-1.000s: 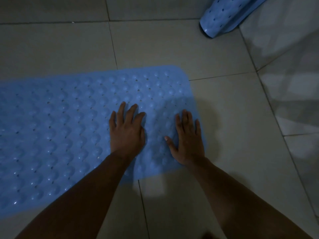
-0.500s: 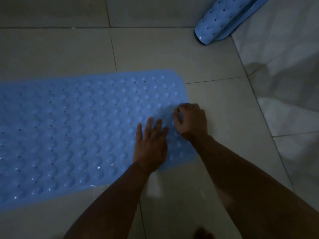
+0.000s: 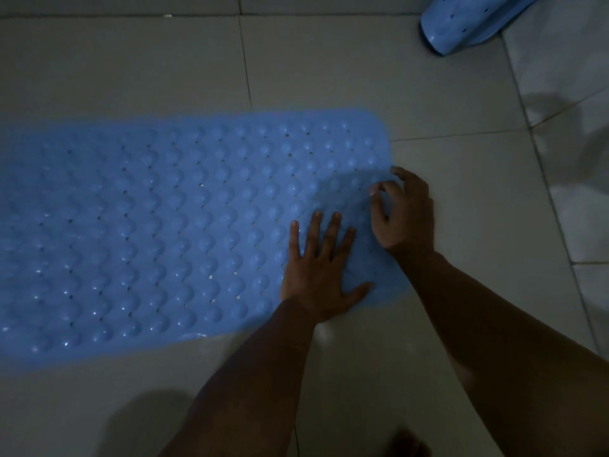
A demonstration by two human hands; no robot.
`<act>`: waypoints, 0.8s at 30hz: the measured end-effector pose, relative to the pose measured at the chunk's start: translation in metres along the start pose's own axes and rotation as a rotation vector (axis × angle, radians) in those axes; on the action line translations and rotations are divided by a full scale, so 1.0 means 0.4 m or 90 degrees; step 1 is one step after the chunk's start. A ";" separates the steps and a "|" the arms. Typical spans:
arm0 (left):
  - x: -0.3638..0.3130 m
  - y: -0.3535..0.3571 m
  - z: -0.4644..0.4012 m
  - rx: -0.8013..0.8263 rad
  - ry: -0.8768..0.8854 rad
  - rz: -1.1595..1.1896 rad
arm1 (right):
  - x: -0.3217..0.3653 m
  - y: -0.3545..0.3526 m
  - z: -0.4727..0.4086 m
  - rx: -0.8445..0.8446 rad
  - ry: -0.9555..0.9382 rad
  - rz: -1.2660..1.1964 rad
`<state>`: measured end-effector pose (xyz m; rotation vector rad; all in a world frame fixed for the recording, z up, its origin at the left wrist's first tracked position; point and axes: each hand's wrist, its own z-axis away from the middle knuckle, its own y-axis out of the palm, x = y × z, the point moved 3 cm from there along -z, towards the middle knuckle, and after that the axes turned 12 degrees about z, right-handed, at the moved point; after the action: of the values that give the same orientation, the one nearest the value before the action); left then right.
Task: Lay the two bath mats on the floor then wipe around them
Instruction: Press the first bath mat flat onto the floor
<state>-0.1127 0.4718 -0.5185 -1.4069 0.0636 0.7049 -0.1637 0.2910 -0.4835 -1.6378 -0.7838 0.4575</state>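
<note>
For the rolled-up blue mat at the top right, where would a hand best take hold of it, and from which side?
Probably around the roll's body just above the open end of the rolled mat, coming from its left over bare floor, since a wall crowds its right. The roll leans with its end on the floor, so fingers can wrap its round girth. Its upper part is out of frame.
</note>
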 end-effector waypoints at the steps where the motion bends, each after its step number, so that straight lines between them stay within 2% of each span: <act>1: 0.001 -0.005 0.002 0.020 -0.002 0.005 | 0.004 -0.006 -0.001 -0.001 -0.007 -0.003; 5: 0.011 -0.075 -0.025 0.086 -0.017 0.120 | 0.039 -0.066 -0.026 0.036 -0.028 -0.023; 7: 0.048 -0.137 -0.019 0.051 -0.023 0.220 | 0.080 -0.081 -0.028 0.077 -0.022 -0.019; 8: 0.075 -0.159 -0.008 0.000 -0.021 0.254 | 0.101 -0.081 -0.025 0.086 -0.023 -0.014; 10: 0.149 -0.194 0.043 -0.140 -0.019 0.222 | 0.168 -0.076 0.000 0.073 -0.050 -0.017; 12: 0.214 -0.201 0.096 -0.199 -0.058 0.159 | 0.236 -0.056 0.043 0.047 -0.100 -0.037; 15: 0.270 -0.225 0.162 -0.243 -0.113 0.102 | 0.355 0.003 0.138 0.057 -0.148 -0.030; 19: 0.328 -0.231 0.224 -0.240 -0.160 0.053 | 0.503 0.078 0.261 0.188 -0.211 0.055; 24: 0.373 -0.220 0.250 -0.233 -0.191 0.062 | 0.520 0.093 0.300 0.190 -0.188 0.086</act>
<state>0.0127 0.6243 -0.4877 -1.6361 -0.2451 1.0405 -0.0916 0.5201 -0.5205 -1.3646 -0.7808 0.8855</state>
